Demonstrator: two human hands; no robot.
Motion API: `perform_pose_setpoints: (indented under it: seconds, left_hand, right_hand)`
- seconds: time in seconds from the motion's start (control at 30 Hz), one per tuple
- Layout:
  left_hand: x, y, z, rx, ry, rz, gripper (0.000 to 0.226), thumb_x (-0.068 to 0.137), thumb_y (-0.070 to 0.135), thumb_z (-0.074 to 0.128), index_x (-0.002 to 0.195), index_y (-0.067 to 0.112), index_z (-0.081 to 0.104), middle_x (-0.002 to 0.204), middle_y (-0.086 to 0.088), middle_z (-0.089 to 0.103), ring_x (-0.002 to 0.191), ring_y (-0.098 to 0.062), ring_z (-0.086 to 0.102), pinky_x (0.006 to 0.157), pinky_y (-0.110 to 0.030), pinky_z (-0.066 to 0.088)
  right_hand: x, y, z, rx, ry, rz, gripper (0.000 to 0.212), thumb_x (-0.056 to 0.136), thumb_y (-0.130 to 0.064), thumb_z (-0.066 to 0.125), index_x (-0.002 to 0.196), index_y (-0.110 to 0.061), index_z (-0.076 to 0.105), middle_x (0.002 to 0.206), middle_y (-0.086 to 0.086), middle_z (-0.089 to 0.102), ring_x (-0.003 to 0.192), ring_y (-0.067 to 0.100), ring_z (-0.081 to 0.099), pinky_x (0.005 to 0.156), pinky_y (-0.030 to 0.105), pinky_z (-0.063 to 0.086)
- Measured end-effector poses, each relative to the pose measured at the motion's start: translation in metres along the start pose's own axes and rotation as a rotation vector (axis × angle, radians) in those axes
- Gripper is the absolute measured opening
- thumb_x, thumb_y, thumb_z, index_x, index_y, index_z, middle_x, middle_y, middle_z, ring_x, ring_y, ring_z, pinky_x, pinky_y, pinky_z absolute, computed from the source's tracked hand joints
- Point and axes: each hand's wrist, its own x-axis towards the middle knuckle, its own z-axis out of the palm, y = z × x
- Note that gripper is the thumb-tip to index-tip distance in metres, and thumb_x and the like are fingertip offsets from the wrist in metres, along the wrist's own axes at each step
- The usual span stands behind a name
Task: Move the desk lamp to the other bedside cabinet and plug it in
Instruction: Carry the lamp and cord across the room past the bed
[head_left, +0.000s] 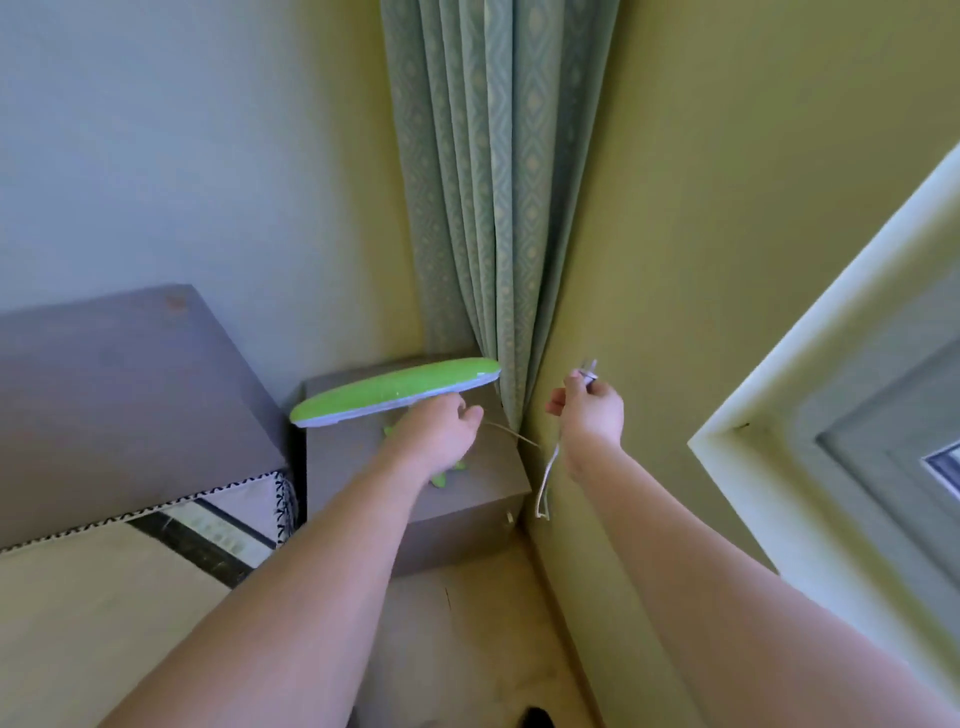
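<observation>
A green desk lamp (395, 397) with a long flat head stands over the grey bedside cabinet (467, 506) in the corner. My left hand (439, 428) is closed around the lamp's neck just under the head, hiding most of the stem; a bit of the green base (441, 480) shows beneath my wrist. My right hand (589, 408) is raised beside the yellow wall and pinches the white plug (587, 374), prongs up. The white cord (548, 480) hangs in a loop below that hand and runs back toward the lamp.
A grey padded headboard (130, 400) and the bed (104, 582) lie to the left of the cabinet. A pale green patterned curtain (493, 208) hangs in the corner behind it. A white-framed door or window (831, 415) juts in at right. No socket is visible.
</observation>
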Motion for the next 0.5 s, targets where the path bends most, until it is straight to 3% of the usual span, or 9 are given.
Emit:
perform_pose_setpoints:
  seconds: [0.07,0.2,0.37,0.43,0.5]
  left_hand:
    - [0.0,0.005,-0.03,0.015,0.041,-0.001,0.035,0.093,0.042,0.043,0.069,0.018,0.048,0.07,-0.001,0.057,0.073,-0.029,0.056,0.056,-0.033,0.037]
    - [0.009,0.004,-0.068,-0.068,0.09,-0.046,0.034,0.092,0.04,0.043,0.089,0.013,0.063,0.084,-0.006,0.068,0.08,-0.029,0.063,0.074,-0.036,0.049]
    - [0.052,-0.02,-0.097,-0.002,0.079,-0.129,0.036,0.093,0.038,0.045,0.1,0.008,0.065,0.102,-0.011,0.067,0.098,-0.031,0.062,0.085,-0.035,0.049]
    - [0.077,-0.036,-0.102,-0.007,0.046,-0.175,0.035,0.092,0.032,0.047,0.101,0.004,0.065,0.107,-0.017,0.066,0.101,-0.034,0.061,0.082,-0.034,0.046]
    - [0.102,-0.052,-0.103,-0.02,-0.019,-0.21,0.028,0.089,0.026,0.048,0.093,0.005,0.067,0.101,-0.017,0.067,0.095,-0.033,0.062,0.073,-0.031,0.046]
  right_hand:
    - [0.001,-0.029,0.009,-0.035,-0.048,-0.059,0.025,0.092,-0.033,0.046,0.078,-0.02,0.062,0.064,-0.004,0.062,0.062,0.018,0.06,0.06,0.029,0.047]
    - [0.009,-0.059,0.034,-0.083,-0.139,-0.106,0.032,0.089,-0.031,0.047,0.064,-0.015,0.057,0.066,0.004,0.06,0.071,0.028,0.059,0.083,0.05,0.053]
    - [0.024,-0.076,0.078,-0.29,-0.175,-0.2,0.027,0.091,-0.035,0.046,0.083,-0.014,0.06,0.091,0.014,0.069,0.087,0.035,0.066,0.082,0.045,0.054]
    - [0.034,-0.078,0.098,-0.388,-0.223,-0.229,0.028,0.092,-0.034,0.046,0.093,-0.012,0.064,0.097,0.015,0.07,0.089,0.034,0.066,0.082,0.044,0.055]
    - [0.045,-0.08,0.116,-0.536,-0.254,-0.261,0.029,0.093,-0.036,0.045,0.095,-0.013,0.063,0.093,0.012,0.068,0.082,0.03,0.062,0.071,0.036,0.051]
